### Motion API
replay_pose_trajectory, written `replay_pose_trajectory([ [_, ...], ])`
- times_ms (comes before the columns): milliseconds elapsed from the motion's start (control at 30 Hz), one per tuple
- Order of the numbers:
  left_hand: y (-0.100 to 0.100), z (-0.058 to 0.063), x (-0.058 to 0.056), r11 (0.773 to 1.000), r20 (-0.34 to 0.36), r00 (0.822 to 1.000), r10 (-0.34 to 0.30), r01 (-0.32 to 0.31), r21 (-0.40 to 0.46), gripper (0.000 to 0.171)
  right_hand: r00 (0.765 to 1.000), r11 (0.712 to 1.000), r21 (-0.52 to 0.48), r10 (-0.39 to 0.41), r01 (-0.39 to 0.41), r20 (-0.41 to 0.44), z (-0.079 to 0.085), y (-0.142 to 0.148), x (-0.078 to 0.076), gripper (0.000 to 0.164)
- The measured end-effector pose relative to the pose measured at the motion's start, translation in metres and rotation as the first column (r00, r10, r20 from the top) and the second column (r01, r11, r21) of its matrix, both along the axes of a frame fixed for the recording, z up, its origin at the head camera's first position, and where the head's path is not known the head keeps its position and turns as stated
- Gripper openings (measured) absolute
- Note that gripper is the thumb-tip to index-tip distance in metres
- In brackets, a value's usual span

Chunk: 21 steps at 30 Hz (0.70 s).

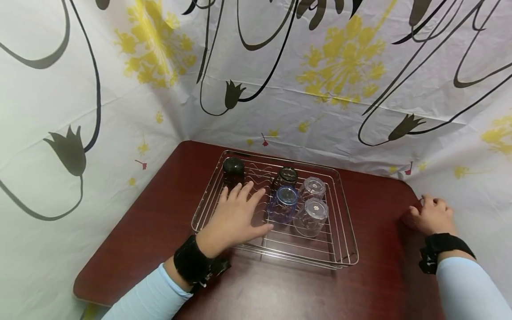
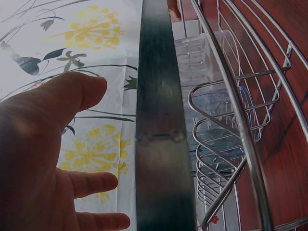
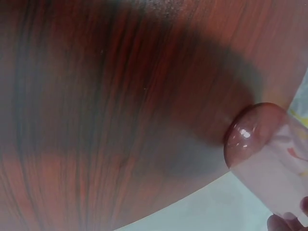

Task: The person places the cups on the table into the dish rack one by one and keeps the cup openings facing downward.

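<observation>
My left hand (image 1: 234, 218) hovers over the left part of a wire rack (image 1: 346, 213), fingers spread, holding nothing. In the left wrist view its thumb and fingers are extended beside the rack. Upside down in the rack stand a black glass (image 1: 234, 167) at the back left, a dark tinted glass (image 1: 288, 175), a blue glass (image 1: 285, 203) and two clear glasses, a rear one (image 1: 314, 186) and a front one (image 1: 312, 218). At the table's right side my right hand (image 1: 435, 218) grips a clear drinking glass (image 3: 257, 144); only some fingertips show in the right wrist view.
The rack stands on a dark red wooden table (image 1: 160, 209). A white sheet (image 1: 256, 102) with yellow and grey flower prints hangs behind the table and on both sides. In the left wrist view a grey strip (image 2: 161, 96) runs down the middle, blurred.
</observation>
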<state>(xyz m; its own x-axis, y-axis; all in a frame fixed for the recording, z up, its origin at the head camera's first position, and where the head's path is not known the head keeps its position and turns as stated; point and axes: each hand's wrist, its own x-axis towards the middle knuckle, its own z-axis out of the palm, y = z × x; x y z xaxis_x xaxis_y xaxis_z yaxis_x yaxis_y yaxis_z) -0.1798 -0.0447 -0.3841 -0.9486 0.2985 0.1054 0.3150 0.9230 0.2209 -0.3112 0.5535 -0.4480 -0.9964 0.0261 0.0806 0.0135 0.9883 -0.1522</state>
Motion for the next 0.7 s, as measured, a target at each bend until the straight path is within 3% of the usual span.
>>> replay_pose_trajectory([
  [367, 0.002, 0.009, 0.0, 1.0, 0.003, 1.0, 0.005, -0.005, -0.021, 0.094, 0.998, 0.997, 0.067, 0.035, -0.031, -0.053, -0.002, -0.005, 0.007, 0.067],
  [700, 0.002, 0.014, 0.0, 1.0, -0.003, 1.0, 0.01, -0.011, -0.026, 0.094, 0.996, 0.997, 0.037, 0.068, -0.066, -0.058, 0.007, -0.011, 0.01, 0.071],
])
